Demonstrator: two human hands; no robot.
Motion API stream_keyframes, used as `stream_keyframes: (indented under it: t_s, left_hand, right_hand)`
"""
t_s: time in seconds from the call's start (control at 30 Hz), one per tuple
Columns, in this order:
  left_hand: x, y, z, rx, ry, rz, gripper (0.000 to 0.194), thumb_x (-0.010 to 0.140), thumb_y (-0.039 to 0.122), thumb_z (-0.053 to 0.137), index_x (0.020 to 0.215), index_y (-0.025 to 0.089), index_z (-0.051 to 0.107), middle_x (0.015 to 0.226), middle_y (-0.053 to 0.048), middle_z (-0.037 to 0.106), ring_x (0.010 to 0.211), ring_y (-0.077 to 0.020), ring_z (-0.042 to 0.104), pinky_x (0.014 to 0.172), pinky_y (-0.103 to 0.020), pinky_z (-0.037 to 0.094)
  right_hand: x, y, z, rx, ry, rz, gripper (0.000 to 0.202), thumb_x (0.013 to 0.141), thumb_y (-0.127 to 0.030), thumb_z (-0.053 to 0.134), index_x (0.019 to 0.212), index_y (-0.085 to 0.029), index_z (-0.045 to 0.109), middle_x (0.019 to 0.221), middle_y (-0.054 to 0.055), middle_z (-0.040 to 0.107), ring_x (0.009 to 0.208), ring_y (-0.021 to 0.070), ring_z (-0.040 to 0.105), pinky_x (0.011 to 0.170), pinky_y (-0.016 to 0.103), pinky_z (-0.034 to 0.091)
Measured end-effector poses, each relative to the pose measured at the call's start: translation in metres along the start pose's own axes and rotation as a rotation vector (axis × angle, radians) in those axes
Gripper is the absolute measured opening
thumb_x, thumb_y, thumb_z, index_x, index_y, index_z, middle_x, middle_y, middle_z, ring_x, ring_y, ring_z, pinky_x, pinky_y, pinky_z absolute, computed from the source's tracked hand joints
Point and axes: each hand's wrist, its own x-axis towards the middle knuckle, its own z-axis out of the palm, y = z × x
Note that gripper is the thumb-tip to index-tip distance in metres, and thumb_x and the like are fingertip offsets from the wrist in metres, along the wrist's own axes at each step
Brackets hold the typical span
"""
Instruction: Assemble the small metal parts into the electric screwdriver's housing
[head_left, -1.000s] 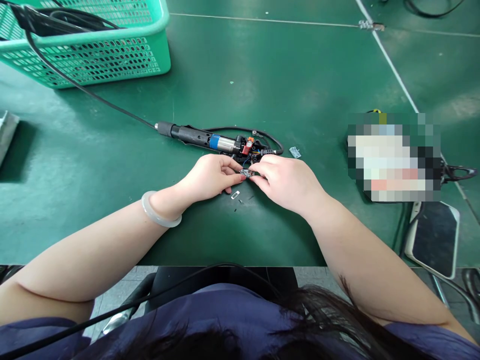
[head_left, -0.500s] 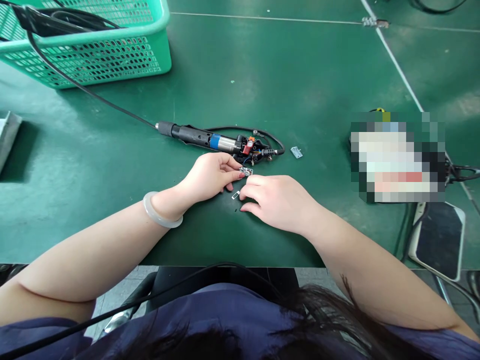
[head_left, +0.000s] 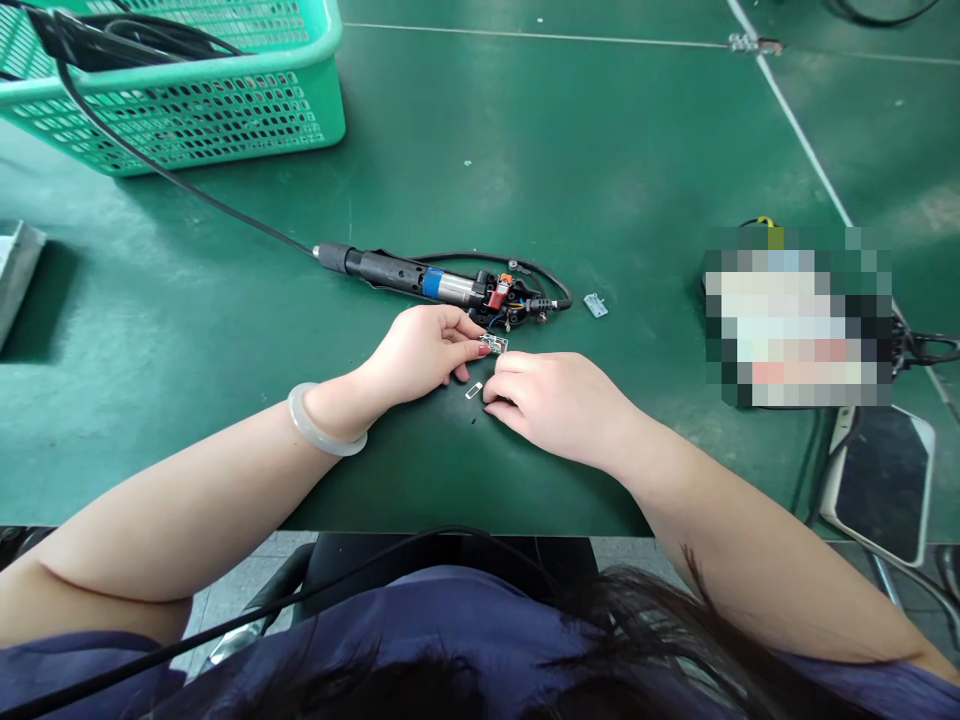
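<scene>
My left hand pinches a small opened switch body with metal contacts between thumb and forefinger. Close by on its right is my right hand, fingers curled and thumb tip drawn in against them; anything between those tips is hidden. A tiny metal frame lies on the table between the hands, with a tiny dark bit below it. Just beyond my fingers rests an opened electric screwdriver, its motor, wires and red switch exposed. To its right lies a small grey plastic cover.
A green basket holding black cables stands at the upper left of the green table. On the right are a blurred-out object and a phone near the front edge. A metal piece sits far left.
My right thumb has drawn in closer to the curled fingers. The left hand keeps its pinch on the switch body; the whole view has shifted very slightly.
</scene>
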Motion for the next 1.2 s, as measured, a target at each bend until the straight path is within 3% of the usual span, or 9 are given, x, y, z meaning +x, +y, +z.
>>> stream_keyframes:
  t_s: [0.3, 1.07, 1.2]
  left_hand:
    - [-0.001, 0.001, 0.0, -0.026, -0.003, -0.024, 0.012, 0.076, 0.027, 0.069, 0.078, 0.015, 0.066, 0.054, -0.001, 0.063, 0.042, -0.007, 0.05, 0.041, -0.018, 0.037]
    - [0.001, -0.002, -0.002, -0.071, -0.024, -0.004, 0.018, 0.075, 0.03, 0.07, 0.073, 0.013, 0.065, 0.073, -0.007, 0.071, 0.052, -0.0096, 0.06, 0.04, -0.018, 0.041]
    - [0.001, -0.002, -0.002, -0.067, -0.025, -0.011, 0.017, 0.076, 0.029, 0.069, 0.074, 0.013, 0.065, 0.066, -0.005, 0.069, 0.05, -0.0087, 0.058, 0.04, -0.017, 0.041]
  right_hand:
    - [-0.002, 0.015, -0.009, 0.065, 0.346, 0.243, 0.012, 0.083, -0.024, 0.062, 0.082, -0.018, 0.072, 0.079, 0.001, 0.064, 0.071, 0.0139, 0.056, 0.06, 0.027, 0.038]
    - [0.002, 0.012, -0.001, 0.038, 0.414, 0.275, 0.014, 0.085, -0.022, 0.06, 0.078, -0.018, 0.071, 0.079, 0.002, 0.065, 0.072, 0.0143, 0.059, 0.059, 0.026, 0.038]
    - [0.002, 0.015, -0.001, 0.03, 0.395, 0.303, 0.014, 0.084, -0.028, 0.065, 0.09, -0.018, 0.073, 0.082, 0.002, 0.066, 0.072, 0.0149, 0.059, 0.059, 0.027, 0.039]
